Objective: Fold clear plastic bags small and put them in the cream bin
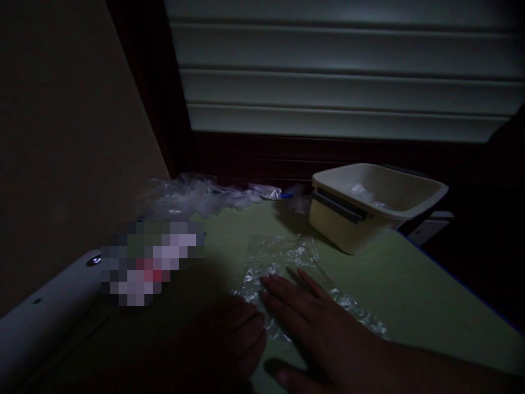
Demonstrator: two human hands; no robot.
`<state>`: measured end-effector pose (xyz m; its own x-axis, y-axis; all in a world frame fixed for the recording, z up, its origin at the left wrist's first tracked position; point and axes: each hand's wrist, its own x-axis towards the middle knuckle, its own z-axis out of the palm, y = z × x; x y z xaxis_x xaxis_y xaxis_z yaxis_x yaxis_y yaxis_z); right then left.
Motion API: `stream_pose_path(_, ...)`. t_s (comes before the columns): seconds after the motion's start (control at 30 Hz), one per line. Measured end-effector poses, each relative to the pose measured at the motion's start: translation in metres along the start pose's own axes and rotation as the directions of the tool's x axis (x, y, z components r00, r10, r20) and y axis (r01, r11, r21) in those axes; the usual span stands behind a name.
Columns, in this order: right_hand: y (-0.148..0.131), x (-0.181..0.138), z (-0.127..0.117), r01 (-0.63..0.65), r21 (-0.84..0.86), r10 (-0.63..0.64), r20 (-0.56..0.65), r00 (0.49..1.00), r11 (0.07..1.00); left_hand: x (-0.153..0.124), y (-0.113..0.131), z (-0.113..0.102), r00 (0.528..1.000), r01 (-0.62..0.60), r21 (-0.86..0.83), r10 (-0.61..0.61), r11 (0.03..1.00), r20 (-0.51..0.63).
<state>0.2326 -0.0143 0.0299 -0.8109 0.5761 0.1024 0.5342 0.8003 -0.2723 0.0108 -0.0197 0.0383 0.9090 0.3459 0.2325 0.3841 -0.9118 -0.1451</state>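
A clear crinkled plastic bag (283, 254) lies flat on the green table (394, 290). My right hand (315, 323) rests on its near part with the fingers stretched out flat. My left hand (229, 339) lies just left of it at the bag's near left corner. Its fingers are bent down onto the table, and in the dark I cannot see anything under them.
A cream plastic tub (373, 205) with a bit of plastic inside stands at the back right. A heap of clear plastic bags (197, 194) lies along the back left by the wall. A white device (45, 312) sits at the left edge. Closed blinds (344, 71) hang behind.
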Motion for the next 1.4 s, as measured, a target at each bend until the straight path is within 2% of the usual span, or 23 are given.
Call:
stream_pose_path(0.1,0.0,0.0,-0.001,0.006,0.012,-0.006,0.007,1.0,1.0,0.002,0.0,-0.002,1.0,0.008,0.001,-0.008,1.0,0.01)
stream_pose_path(0.4,0.0,0.001,0.007,-0.102,-0.029,0.1,-0.052,0.994,0.994,0.001,-0.001,0.002,1.0,-0.019,-0.006,0.019,1.0,0.014)
stream_pose_path(0.53,-0.001,0.001,0.006,-0.101,-0.075,0.098,-0.046,0.994,0.992,-0.001,0.005,0.009,0.998,0.068,0.01,-0.068,0.998,-0.011)
stream_pose_path(0.63,0.0,-0.001,0.005,-0.077,-0.069,0.066,-0.147,0.987,0.995,-0.003,0.01,0.01,0.989,0.148,0.024,-0.147,0.989,-0.019)
stream_pose_path(0.77,0.0,-0.002,0.004,-0.021,0.002,0.021,-0.331,0.943,1.0,-0.004,0.013,0.007,0.985,0.172,0.034,-0.171,0.985,-0.022)
stream_pose_path(0.9,0.0,-0.003,0.004,0.035,0.015,-0.026,-0.397,0.917,0.999,-0.005,0.015,0.008,0.972,0.23,0.019,-0.229,0.973,-0.046)
stream_pose_path(1.07,0.003,-0.007,0.013,0.058,-0.046,-0.071,-0.378,0.923,0.997,-0.014,0.017,0.019,0.924,0.356,0.009,-0.351,0.934,-0.153)
stream_pose_path(1.17,0.002,-0.007,0.016,0.072,-0.049,-0.085,-0.349,0.933,0.996,-0.017,0.014,0.021,0.901,0.389,-0.017,-0.384,0.921,-0.204)
stream_pose_path(1.33,0.001,-0.004,0.015,0.161,-0.006,-0.153,-0.347,0.925,0.987,-0.012,0.012,0.017,0.898,0.369,0.008,-0.354,0.929,-0.261)
stream_pose_path(1.4,0.001,-0.004,0.015,0.177,0.021,-0.158,-0.357,0.921,0.984,-0.01,0.014,0.017,0.906,0.367,0.01,-0.355,0.93,-0.229)
